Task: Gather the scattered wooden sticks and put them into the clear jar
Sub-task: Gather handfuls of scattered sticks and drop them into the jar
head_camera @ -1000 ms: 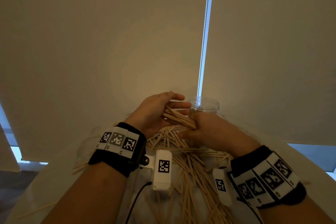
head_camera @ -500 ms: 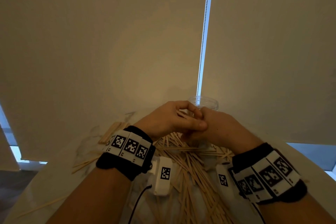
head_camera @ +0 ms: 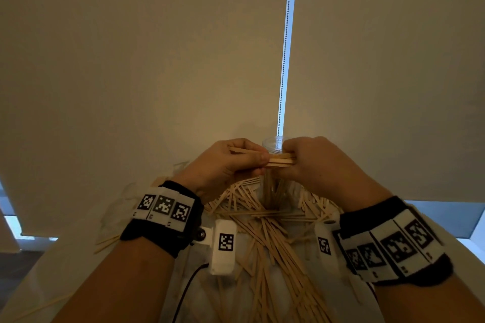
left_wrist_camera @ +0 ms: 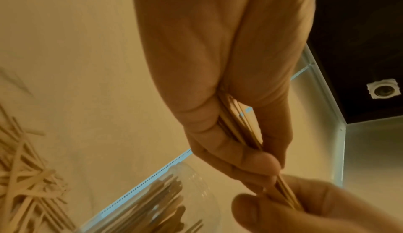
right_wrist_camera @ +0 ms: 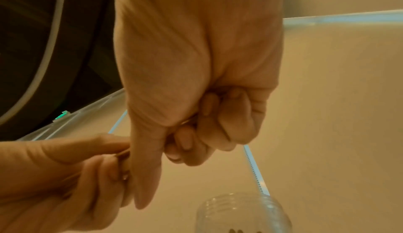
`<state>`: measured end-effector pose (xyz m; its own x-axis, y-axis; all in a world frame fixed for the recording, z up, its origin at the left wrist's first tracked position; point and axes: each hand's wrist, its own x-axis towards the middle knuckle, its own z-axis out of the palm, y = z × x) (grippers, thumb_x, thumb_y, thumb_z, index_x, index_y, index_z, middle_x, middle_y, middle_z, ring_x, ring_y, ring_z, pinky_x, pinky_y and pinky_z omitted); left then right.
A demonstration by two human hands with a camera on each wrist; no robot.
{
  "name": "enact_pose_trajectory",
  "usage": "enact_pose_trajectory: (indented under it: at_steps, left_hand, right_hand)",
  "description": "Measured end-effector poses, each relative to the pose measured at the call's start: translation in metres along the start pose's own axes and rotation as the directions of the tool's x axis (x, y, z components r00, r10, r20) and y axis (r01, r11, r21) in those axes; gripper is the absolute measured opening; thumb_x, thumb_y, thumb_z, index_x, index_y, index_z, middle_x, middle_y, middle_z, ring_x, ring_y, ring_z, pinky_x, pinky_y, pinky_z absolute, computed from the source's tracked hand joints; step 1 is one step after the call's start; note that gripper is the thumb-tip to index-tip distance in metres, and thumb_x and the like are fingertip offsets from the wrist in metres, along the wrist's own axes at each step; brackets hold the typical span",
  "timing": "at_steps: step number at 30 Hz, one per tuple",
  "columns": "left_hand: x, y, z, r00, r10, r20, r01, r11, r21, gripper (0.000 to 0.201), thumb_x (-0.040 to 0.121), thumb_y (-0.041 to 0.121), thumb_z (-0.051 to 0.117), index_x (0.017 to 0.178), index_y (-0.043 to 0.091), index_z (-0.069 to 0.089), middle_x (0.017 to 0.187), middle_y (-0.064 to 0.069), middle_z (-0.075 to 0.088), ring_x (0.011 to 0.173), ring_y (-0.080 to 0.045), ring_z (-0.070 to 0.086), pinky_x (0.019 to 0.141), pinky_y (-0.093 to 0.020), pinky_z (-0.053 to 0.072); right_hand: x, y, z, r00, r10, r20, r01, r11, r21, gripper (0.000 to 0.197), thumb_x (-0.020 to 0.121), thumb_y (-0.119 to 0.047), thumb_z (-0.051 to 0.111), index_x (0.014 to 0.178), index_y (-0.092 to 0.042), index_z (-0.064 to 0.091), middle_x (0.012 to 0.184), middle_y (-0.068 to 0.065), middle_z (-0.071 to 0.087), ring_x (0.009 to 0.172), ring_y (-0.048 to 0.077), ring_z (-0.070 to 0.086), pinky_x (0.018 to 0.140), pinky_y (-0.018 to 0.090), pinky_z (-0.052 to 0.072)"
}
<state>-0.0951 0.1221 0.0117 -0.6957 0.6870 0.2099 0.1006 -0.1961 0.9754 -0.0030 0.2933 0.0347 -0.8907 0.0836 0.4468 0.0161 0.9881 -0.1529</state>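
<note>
Bundle of sticks [head_camera: 279, 160] held level in both hands, just above the jar [head_camera: 273, 143].

Left hand [head_camera: 223, 165] and right hand [head_camera: 317, 162] each curled tight round one end of the bundle, fingers clamped on wood. Jar upright on the table [head_camera: 60, 270], already holding sticks. Loose sticks [head_camera: 273, 238] heaped on the tabletop near the wrists.

Bundle of sticks [head_camera: 280, 159] between both hands, above jar [head_camera: 274, 144]; loose sticks [head_camera: 265, 231] in front.

Pale matt wood is seen in the sticks [head_camera: 265, 238]; the jar [right_wrist_camera: 244, 214] is clear, glossy, seemingly plastic; the table [head_camera: 65, 278] looks smooth.
</note>
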Motion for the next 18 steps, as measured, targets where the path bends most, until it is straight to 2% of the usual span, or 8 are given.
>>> enact_pose_trajectory:
  at_steps: [3, 5, 6, 8, 10, 12, 15, 18]
  left_hand:
    - [-0.001, 0.0, 0.011, 1.0, -0.022, -0.019, 0.023, 0.999, 0.045, 0.023, 0.091, 0.026, 0.068, 0.101, 0.006, 0.066, 0.089, -0.012, 0.071, 0.072, -0.016, 0.068, 0.068, -0.024, 0.06]
    - [0.002, 0.0, 0.016, 0.985, -0.1, -0.142, 0.109, 0.992, 0.056, 0.047, 0.093, 0.053, 0.056, 0.106, 0.008, 0.063, 0.092, -0.013, 0.072, 0.073, -0.019, 0.07, 0.06, -0.028, 0.06]
    - [0.005, -0.001, 0.016, 0.966, -0.129, -0.225, 0.146, 0.988, 0.059, 0.052, 0.095, 0.057, 0.049, 0.107, 0.008, 0.063, 0.091, -0.013, 0.072, 0.07, -0.019, 0.07, 0.055, -0.028, 0.058]
    - [0.009, -0.007, 0.014, 0.94, -0.098, -0.327, 0.16, 0.973, 0.166, 0.048, 0.102, 0.052, 0.042, 0.101, 0.009, 0.063, 0.08, -0.011, 0.07, 0.055, -0.015, 0.064, 0.044, -0.024, 0.048]
    - [0.011, -0.014, 0.009, 0.939, -0.01, -0.343, 0.133, 0.933, 0.336, 0.042, 0.102, 0.046, 0.048, 0.085, 0.011, 0.064, 0.059, -0.002, 0.062, 0.041, -0.011, 0.051, 0.041, -0.021, 0.039]
    - [0.01, -0.017, 0.006, 0.934, 0.028, -0.356, 0.111, 0.925, 0.364, 0.041, 0.098, 0.045, 0.056, 0.078, 0.01, 0.064, 0.05, 0.002, 0.056, 0.039, -0.01, 0.044, 0.041, -0.021, 0.037]
    - [0.011, -0.015, 0.007, 0.934, 0.078, -0.349, 0.042, 0.945, 0.325, 0.048, 0.097, 0.052, 0.054, 0.084, 0.007, 0.063, 0.057, -0.001, 0.061, 0.042, -0.011, 0.048, 0.042, -0.022, 0.037]
    - [0.011, -0.012, 0.012, 0.934, 0.079, -0.348, 0.02, 0.962, 0.273, 0.06, 0.098, 0.059, 0.042, 0.09, 0.004, 0.064, 0.064, -0.007, 0.068, 0.045, -0.015, 0.056, 0.042, -0.022, 0.041]
  right_hand:
    - [0.002, -0.002, 0.007, 0.999, -0.025, -0.02, 0.023, 0.994, -0.111, 0.035, 0.083, -0.059, 0.063, 0.094, -0.027, 0.073, 0.077, -0.005, 0.064, 0.066, 0.013, 0.057, 0.057, 0.025, 0.038]
    - [0.001, -0.001, 0.01, 1.0, -0.009, 0.0, 0.009, 0.995, -0.1, 0.042, 0.082, -0.066, 0.061, 0.1, -0.03, 0.074, 0.072, -0.008, 0.061, 0.062, 0.009, 0.054, 0.055, 0.023, 0.036]
    - [0.001, -0.001, 0.013, 1.0, -0.003, 0.013, 0.004, 0.996, -0.088, 0.046, 0.08, -0.069, 0.061, 0.1, -0.031, 0.075, 0.07, -0.008, 0.06, 0.061, 0.008, 0.054, 0.056, 0.024, 0.037]
    - [0.003, -0.002, 0.018, 0.999, -0.004, 0.051, 0.007, 0.999, -0.053, 0.051, 0.072, -0.075, 0.063, 0.092, -0.029, 0.074, 0.068, -0.008, 0.06, 0.063, 0.009, 0.056, 0.058, 0.025, 0.04]
    - [0.004, -0.002, 0.019, 0.994, -0.014, 0.108, 0.008, 0.998, 0.06, 0.054, 0.064, -0.078, 0.066, 0.079, -0.026, 0.067, 0.067, -0.007, 0.058, 0.063, 0.008, 0.055, 0.059, 0.026, 0.041]
    - [0.004, -0.001, 0.018, 0.992, -0.046, 0.12, 0.022, 0.98, 0.199, 0.052, 0.065, -0.078, 0.064, 0.074, -0.027, 0.063, 0.066, -0.006, 0.056, 0.063, 0.008, 0.054, 0.058, 0.025, 0.04]
    - [0.002, 0.001, 0.015, 0.997, -0.057, 0.055, 0.042, 0.966, 0.255, 0.052, 0.077, -0.076, 0.053, 0.075, -0.026, 0.069, 0.062, 0.0, 0.057, 0.059, 0.01, 0.053, 0.056, 0.027, 0.04]
    - [0.001, 0.004, 0.005, 1.0, -0.024, 0.014, 0.02, 0.969, 0.245, 0.057, 0.08, -0.076, 0.05, 0.071, -0.023, 0.071, 0.06, 0.003, 0.058, 0.056, 0.013, 0.053, 0.056, 0.03, 0.041]
